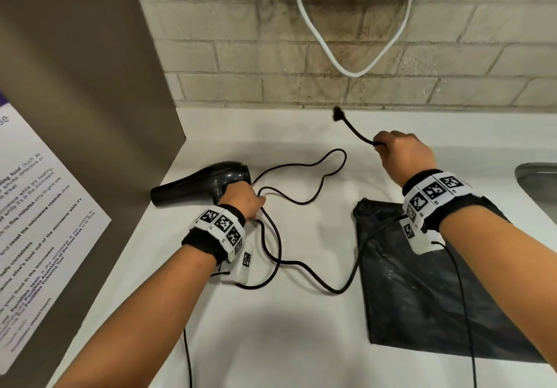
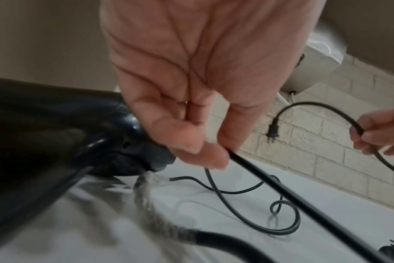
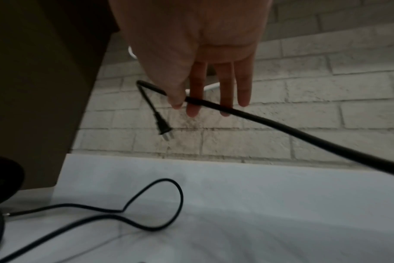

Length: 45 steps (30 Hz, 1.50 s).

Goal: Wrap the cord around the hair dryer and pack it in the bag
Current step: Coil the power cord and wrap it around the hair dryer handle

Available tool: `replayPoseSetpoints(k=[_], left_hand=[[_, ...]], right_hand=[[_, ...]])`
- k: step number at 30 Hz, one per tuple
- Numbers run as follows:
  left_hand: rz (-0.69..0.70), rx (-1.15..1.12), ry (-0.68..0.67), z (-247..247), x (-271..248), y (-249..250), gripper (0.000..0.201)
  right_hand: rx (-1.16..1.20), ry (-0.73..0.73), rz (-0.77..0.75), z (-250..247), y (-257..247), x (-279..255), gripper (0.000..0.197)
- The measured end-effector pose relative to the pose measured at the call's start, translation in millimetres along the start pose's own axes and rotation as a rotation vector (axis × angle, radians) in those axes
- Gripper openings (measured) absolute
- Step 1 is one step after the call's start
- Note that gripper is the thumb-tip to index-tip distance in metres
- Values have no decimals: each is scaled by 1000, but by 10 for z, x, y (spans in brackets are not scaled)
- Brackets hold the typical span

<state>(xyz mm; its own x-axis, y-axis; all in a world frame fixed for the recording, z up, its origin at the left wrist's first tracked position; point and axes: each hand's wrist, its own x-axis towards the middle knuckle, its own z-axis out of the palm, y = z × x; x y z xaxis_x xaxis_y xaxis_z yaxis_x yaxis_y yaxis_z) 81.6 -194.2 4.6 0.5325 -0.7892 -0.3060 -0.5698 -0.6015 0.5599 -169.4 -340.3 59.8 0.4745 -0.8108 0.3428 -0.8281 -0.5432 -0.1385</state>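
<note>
A black hair dryer (image 1: 205,184) lies on the white counter (image 1: 301,342) at the left, nozzle pointing left. My left hand (image 1: 258,201) is at its handle end and pinches the black cord (image 1: 301,176) between thumb and fingers (image 2: 205,156). The cord runs in loose loops over the counter and rises to my right hand (image 1: 381,143). That hand pinches it between thumb and forefinger (image 3: 180,99), a short way from the plug (image 1: 337,114), which dangles in the air before the wall. A flat black bag (image 1: 422,291) lies on the counter under my right forearm.
A brown panel with a printed notice (image 1: 45,222) stands at the left. A brick wall (image 1: 241,65) closes the back, with a white cable (image 1: 346,69) hanging from a white wall unit (image 2: 315,67). A metal sink rim (image 1: 536,182) shows at the right edge.
</note>
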Motion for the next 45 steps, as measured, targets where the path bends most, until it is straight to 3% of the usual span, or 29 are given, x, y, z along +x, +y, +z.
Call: replayPoseSetpoints(k=[8, 12, 15, 19, 23, 27, 29, 31, 34, 36, 38, 43, 45], left_hand=[[78, 138, 50, -13, -89, -26, 43], [286, 153, 106, 10, -405, -24, 42], [510, 59, -106, 74, -664, -31, 27], [613, 236, -517, 208, -964, -28, 31], [597, 344, -640, 311, -1068, -30, 27], [540, 380, -756, 286, -1096, -71, 26], [589, 383, -704, 271, -1077, -77, 21], [660, 213, -515, 237, -1028, -67, 10], [657, -168, -217, 162, -927, -14, 19], [623, -307, -55, 116, -872, 37, 25], [590, -404, 81, 54, -821, 80, 25], [579, -565, 192, -222, -799, 173, 21], [592, -616, 156, -346, -813, 209, 19]], right_hand=[[-16, -462, 299, 260, 57, -192, 26], [38, -509, 191, 190, -37, -226, 39], [125, -560, 58, 28, -207, -306, 28], [184, -677, -58, -177, -399, -490, 21], [67, -918, -127, -267, -450, -648, 18], [53, -1136, -72, -221, -425, -745, 32], [146, -1130, -2, -236, -418, -757, 36], [241, -1086, 44, -271, -442, -759, 41], [285, -1057, -22, -314, -518, -771, 34], [274, -1025, -85, -317, -558, -777, 21], [226, -928, -156, -306, -566, -765, 21], [339, -466, -185, -260, -513, -704, 24], [401, -415, -214, -244, -572, -729, 24]])
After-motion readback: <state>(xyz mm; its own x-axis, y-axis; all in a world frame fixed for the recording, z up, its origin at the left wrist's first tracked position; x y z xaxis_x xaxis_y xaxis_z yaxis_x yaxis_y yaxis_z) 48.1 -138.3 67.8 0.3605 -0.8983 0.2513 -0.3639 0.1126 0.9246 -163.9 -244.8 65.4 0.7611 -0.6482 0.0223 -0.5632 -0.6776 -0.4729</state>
